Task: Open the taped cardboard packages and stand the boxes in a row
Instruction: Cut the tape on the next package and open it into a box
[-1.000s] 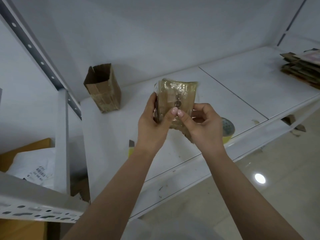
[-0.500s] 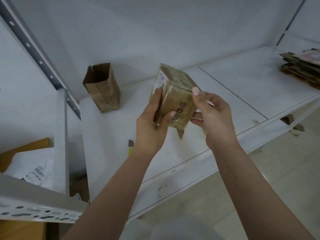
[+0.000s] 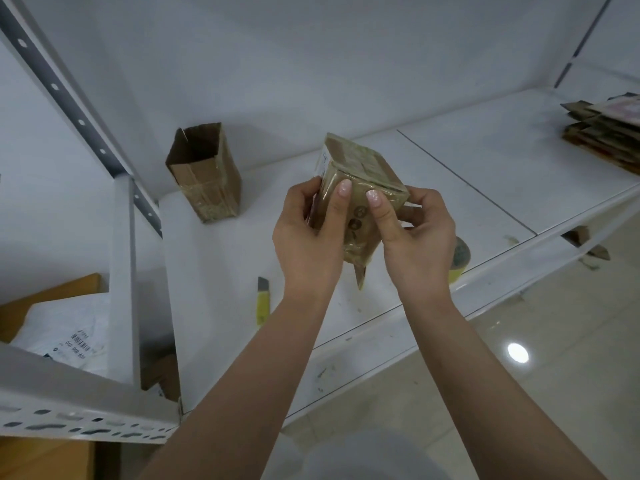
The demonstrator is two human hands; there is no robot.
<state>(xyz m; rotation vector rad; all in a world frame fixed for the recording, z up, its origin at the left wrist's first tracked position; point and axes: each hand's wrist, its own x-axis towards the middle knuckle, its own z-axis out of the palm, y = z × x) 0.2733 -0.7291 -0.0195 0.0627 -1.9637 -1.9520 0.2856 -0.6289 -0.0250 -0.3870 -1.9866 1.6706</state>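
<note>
A small cardboard box wrapped in clear tape [image 3: 356,174] is held up over the white shelf [image 3: 221,271], tilted with one taped end facing up. My left hand [image 3: 311,233] grips its left side, thumb on the front face. My right hand [image 3: 412,233] grips its right side, thumb pressed on the front. A loose flap hangs from the box's lower end. An opened cardboard box [image 3: 204,174] stands upright at the shelf's back left, its top open.
A yellow utility knife [image 3: 262,301] lies on the shelf near my left wrist. A tape roll [image 3: 459,259] sits by the front edge behind my right hand. Flattened cardboard [image 3: 609,133] is stacked at the far right. A metal upright [image 3: 121,265] stands left.
The box was turned from flat-on to tilted with its taped end up. My right hand shifted from the box's top edge to its side, thumb on the front.
</note>
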